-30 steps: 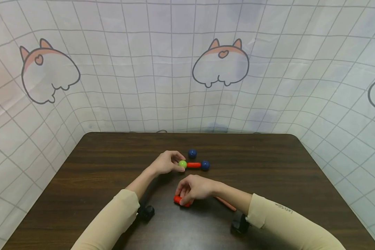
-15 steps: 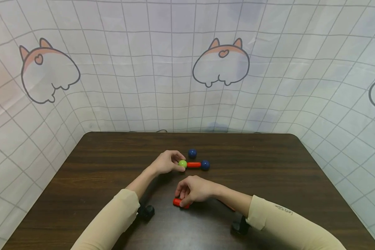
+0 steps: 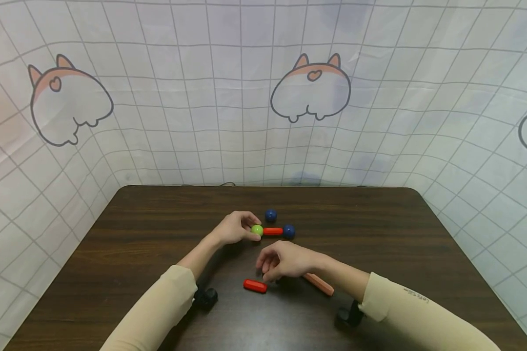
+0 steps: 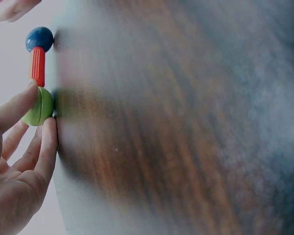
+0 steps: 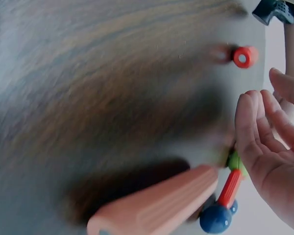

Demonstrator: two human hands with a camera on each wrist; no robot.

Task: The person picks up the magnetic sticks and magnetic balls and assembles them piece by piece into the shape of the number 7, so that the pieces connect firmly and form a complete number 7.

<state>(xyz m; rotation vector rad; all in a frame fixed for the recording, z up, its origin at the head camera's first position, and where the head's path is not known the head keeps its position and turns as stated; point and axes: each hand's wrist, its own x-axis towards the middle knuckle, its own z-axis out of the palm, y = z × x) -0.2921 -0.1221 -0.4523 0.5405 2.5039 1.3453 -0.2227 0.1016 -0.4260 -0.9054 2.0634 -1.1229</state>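
In the head view my left hand [image 3: 234, 228] pinches a green ball [image 3: 256, 230] between thumb and fingertips. That ball is joined to one end of a red ridged rod [image 3: 273, 231], and a blue ball [image 3: 289, 231] sits on the other end. My right hand [image 3: 287, 261] hovers over the table with loosely bent fingers, nothing between them. Just left of it lies a short red rod [image 3: 255, 286], apart from the fingers. A longer salmon-coloured rod [image 3: 319, 284] lies partly under the right wrist; the right wrist view shows that salmon rod [image 5: 157, 205] close up.
A second blue ball [image 3: 270, 215] rests loose behind the joined pieces. The dark wooden table [image 3: 158, 204] has its back edge against a white grid-patterned curtain [image 3: 193, 97]. Black wrist cameras [image 3: 206, 298] sit under both forearms.
My right hand has let go of the short red rod and moved up and to the right. The red rod stays on the table. My left hand keeps its place.
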